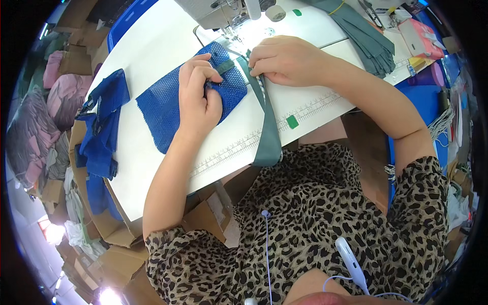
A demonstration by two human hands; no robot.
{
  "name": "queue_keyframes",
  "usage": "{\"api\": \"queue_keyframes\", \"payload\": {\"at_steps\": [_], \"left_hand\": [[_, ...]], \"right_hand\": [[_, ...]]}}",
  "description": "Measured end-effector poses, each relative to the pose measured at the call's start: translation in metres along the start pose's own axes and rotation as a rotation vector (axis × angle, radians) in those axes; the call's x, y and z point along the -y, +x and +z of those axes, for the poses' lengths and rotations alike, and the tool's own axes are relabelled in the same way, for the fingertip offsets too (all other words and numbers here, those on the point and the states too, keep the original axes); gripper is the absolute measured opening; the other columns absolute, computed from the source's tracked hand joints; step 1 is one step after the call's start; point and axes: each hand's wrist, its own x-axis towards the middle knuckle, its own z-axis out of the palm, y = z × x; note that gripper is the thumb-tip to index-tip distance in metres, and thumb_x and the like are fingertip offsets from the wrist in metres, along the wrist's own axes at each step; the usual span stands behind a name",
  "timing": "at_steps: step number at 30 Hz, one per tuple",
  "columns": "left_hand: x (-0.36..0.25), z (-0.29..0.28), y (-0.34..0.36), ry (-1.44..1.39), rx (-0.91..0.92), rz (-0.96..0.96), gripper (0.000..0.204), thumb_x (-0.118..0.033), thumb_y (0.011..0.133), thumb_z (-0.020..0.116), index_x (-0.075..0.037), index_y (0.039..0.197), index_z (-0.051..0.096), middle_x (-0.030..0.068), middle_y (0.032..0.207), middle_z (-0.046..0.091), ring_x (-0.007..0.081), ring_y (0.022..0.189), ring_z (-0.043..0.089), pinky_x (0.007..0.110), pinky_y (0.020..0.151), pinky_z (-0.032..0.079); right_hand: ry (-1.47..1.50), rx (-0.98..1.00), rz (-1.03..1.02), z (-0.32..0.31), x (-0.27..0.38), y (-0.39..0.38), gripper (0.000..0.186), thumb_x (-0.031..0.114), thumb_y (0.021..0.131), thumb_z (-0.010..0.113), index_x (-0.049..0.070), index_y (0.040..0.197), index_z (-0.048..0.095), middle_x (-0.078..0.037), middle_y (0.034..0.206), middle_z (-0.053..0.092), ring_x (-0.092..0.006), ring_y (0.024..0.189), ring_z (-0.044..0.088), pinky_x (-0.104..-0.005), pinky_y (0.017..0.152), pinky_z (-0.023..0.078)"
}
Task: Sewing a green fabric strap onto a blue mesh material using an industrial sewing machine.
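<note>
Under the head of a white sewing machine [206,12] lies a blue mesh fabric piece [160,104], flat on the white table [134,168]. My left hand [197,99] rests on the mesh, its fingers curled and pinching a fold of it. A grey-green fabric strip [268,140] runs from the mesh near the needle and hangs over the table's front edge. Close to the needle, my right hand [292,61] pinches this strip between thumb and fingers. The spot right under the needle is too small to make out.
More grey-green strips [368,48] lie stacked at the back right, near a pink box [421,39]. Blue mesh pieces [101,129] drape over the table's left edge above cardboard boxes [119,262]. Ruler markings [229,155] run along the front edge beside a green patch [292,122].
</note>
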Motion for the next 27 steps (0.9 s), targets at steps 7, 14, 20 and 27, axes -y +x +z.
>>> {"api": "queue_keyframes", "payload": {"at_steps": [7,14,20,27], "left_hand": [[-0.005,0.009,0.01,0.007,-0.056,-0.026,0.024,0.011,0.069,0.048,-0.004,0.083,0.061,0.0139,0.096,0.055,0.0353,0.113,0.054,0.042,0.1,0.044],[-0.011,0.011,0.013,0.078,0.088,-0.06,0.024,0.012,0.073,0.049,-0.002,0.088,0.061,0.0137,0.1,0.059,0.0358,0.123,0.054,0.042,0.104,0.043],[-0.011,0.008,0.014,0.02,0.093,-0.147,0.027,0.012,0.076,0.05,-0.004,0.095,0.061,0.0136,0.106,0.062,0.0353,0.133,0.05,0.041,0.105,0.043],[-0.054,-0.012,0.012,0.49,0.416,-0.232,0.03,-0.024,0.088,0.066,-0.006,0.111,0.061,0.0155,0.131,0.057,0.0425,0.139,0.04,0.064,0.111,0.031]], "right_hand": [[0.031,-0.079,0.015,0.001,0.005,0.0,0.029,0.005,0.08,0.068,0.013,0.108,0.067,-0.002,0.1,0.065,-0.0216,0.098,0.062,-0.0355,0.085,0.05],[0.02,-0.133,0.023,0.002,0.006,0.0,0.039,0.004,0.081,0.065,0.018,0.117,0.064,-0.001,0.098,0.064,-0.0215,0.094,0.061,-0.0363,0.083,0.049],[0.016,-0.084,-0.005,0.003,0.005,0.001,0.025,0.006,0.078,0.07,0.014,0.102,0.071,-0.001,0.098,0.064,-0.0206,0.096,0.062,-0.0356,0.084,0.049],[0.027,-0.102,0.018,0.003,0.005,-0.001,0.021,0.008,0.078,0.071,0.012,0.098,0.073,-0.001,0.099,0.064,-0.0202,0.097,0.062,-0.0353,0.084,0.049]]}}
